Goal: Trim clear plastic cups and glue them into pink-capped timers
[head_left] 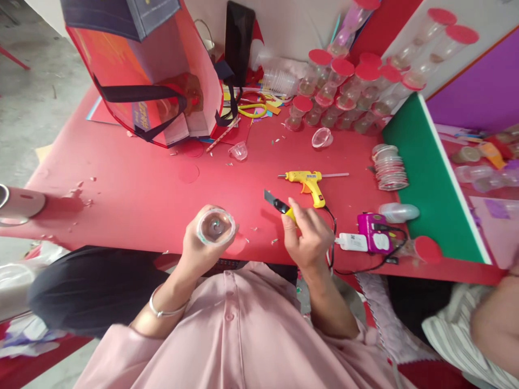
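My left hand is wrapped round a clear plastic cup, its round rim facing up toward me. In my right hand is a yellow utility knife, gripped by the handle, with the blade out and pointing up and left. Knife and cup are apart, both over the near edge of the red table. Just beyond the knife lies a yellow glue gun on its side, a glue stick coming out of its back end. Small clear cups lie farther off.
At the back right stand several clear cup pieces with red discs. A stack of clear lids leans near a green divider. A purple box with cables sits at right. A bag, scissors and a metal mug are leftward.
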The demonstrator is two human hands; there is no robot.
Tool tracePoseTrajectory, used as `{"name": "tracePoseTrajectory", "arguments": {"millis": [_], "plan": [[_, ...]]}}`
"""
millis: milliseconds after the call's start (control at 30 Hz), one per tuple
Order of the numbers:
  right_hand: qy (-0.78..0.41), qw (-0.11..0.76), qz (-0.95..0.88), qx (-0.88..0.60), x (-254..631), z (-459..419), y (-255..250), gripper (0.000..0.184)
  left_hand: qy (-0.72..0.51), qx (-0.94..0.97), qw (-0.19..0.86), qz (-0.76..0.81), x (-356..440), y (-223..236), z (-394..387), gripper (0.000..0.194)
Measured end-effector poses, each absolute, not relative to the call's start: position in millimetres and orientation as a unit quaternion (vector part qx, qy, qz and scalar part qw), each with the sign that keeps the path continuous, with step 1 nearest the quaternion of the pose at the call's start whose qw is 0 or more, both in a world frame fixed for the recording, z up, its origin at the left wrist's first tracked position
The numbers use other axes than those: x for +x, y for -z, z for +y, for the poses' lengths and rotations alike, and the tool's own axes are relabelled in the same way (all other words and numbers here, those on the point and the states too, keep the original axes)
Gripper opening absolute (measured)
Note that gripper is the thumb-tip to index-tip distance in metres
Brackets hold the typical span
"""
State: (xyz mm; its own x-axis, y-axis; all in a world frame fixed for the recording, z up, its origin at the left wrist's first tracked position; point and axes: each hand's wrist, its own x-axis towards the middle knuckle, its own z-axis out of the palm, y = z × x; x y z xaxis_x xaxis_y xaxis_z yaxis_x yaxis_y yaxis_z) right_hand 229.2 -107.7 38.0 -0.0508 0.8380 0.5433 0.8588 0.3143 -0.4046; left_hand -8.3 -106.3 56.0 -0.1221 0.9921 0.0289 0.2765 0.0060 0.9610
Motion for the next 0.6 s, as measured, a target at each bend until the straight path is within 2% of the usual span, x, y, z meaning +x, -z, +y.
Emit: {"name": "tracePoseTrajectory", "arguments": {"millis": [200, 300, 433, 600], "plan": [[-0.123, 0.349, -0.767, -0.524, 214, -119, -54, 0.039, -0.455, 0.52, 0.402, 0.601, -7, -42, -95, 0.021], [-0.156, 0.351, -0.77, -0.51, 204, -124, -56, 0.039, -0.456, 0.522, 0.409, 0.593, -6, -37, -89, 0.028], [-0.115, 0.331, -0.753, -0.557, 211, -120, -47, 0.04, -0.436, 0.515, 0.372, 0.637, -14, -32, -87, 0.032], [-0.038, 0.226, -0.747, -0.624, 230, -116, -32, 0.052, -0.444, 0.519, 0.344, 0.645, -31, -21, -90, 0.029]]}}
